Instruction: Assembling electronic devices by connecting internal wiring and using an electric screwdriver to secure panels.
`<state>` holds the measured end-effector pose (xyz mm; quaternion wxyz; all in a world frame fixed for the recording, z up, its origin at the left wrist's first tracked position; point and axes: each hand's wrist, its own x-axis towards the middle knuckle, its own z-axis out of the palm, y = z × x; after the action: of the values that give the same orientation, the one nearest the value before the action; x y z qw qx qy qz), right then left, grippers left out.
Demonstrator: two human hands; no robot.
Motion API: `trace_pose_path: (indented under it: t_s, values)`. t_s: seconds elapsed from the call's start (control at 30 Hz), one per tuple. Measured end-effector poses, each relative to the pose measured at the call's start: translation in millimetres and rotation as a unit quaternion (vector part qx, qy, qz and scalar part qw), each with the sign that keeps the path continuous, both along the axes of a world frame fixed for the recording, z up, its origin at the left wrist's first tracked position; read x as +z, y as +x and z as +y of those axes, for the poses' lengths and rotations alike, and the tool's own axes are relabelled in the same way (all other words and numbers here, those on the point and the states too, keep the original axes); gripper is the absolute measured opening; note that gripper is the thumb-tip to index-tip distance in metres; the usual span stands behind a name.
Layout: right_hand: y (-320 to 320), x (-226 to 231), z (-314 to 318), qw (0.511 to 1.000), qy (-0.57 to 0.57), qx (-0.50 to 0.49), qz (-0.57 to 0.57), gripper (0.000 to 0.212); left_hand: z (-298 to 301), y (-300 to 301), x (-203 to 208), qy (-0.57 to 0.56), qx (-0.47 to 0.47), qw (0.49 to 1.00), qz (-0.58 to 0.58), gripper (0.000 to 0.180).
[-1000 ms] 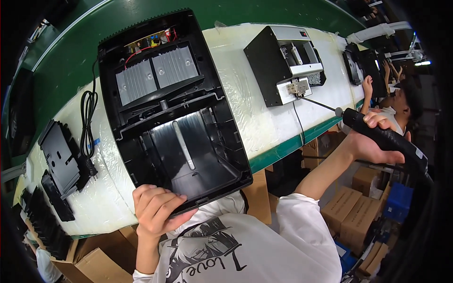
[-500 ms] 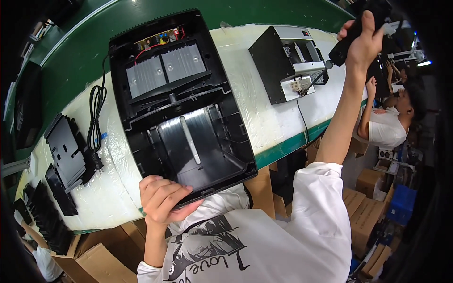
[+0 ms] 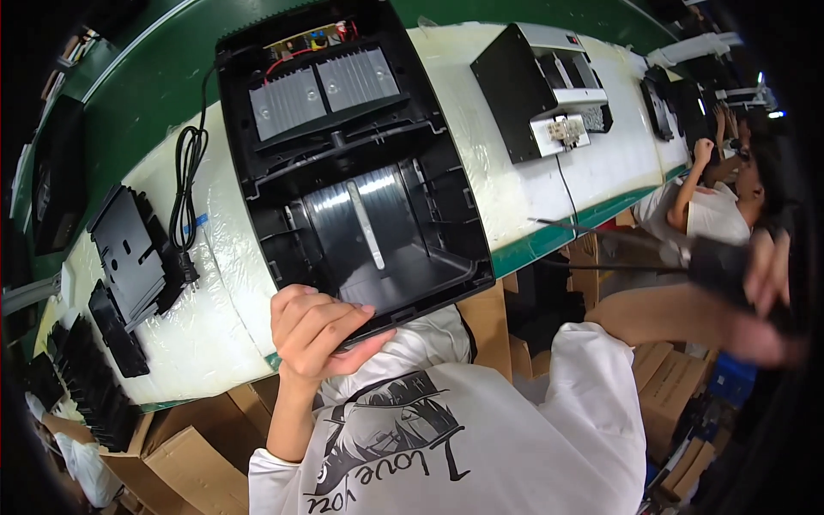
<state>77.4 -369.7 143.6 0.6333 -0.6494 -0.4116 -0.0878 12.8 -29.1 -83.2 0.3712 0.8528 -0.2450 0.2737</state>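
My left hand (image 3: 313,335) grips the near rim of a black plastic housing (image 3: 412,283), its fingers curled over the edge. Open side up, the housing is tilted toward me above the table. Two finned metal heat sinks (image 3: 322,93) sit in its far half, with a circuit board (image 3: 309,41) and red wire beyond them. Out to the right, blurred by motion, my right hand (image 3: 764,296) is closed around a black electric screwdriver (image 3: 719,262). Its long thin bit points left, past the table's near edge. Whether a screw sits on the tip I cannot make out.
A black-and-white screw feeder (image 3: 515,94) stands on the table right of the housing. To the left lie a coiled power cord (image 3: 184,184) and black plastic panels (image 3: 129,249). Cardboard boxes (image 3: 193,476) stand below the near edge. Another person (image 3: 717,210) sits at the right.
My right hand has swung from above the screw feeder down and outward to the right with the screwdriver; its bit has left the feeder. My left hand keeps its grip; the view has shifted slightly.
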Motion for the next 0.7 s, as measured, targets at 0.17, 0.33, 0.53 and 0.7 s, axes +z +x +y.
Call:
trace_pose_path:
  t_s: [0.17,0.33,0.53,0.7]
  values:
    - [-44,-21,-16,0.965,0.249,0.078,0.005,0.031,-1,0,-1,-0.002,0.0,1.0,-0.016,0.033]
    - [-61,-37,-40,0.877,0.432,0.211,0.019,0.009,-2,-3,-3,0.004,0.003,1.0,-0.012,0.034]
    - [-52,-57,40,0.942,0.282,-0.173,0.061,0.042,-2,-5,-5,0.006,0.009,1.0,-0.015,0.035]
    - [-21,-66,75,0.987,0.111,-0.034,0.113,0.037,-1,-5,-5,0.009,0.004,1.0,-0.011,0.035]
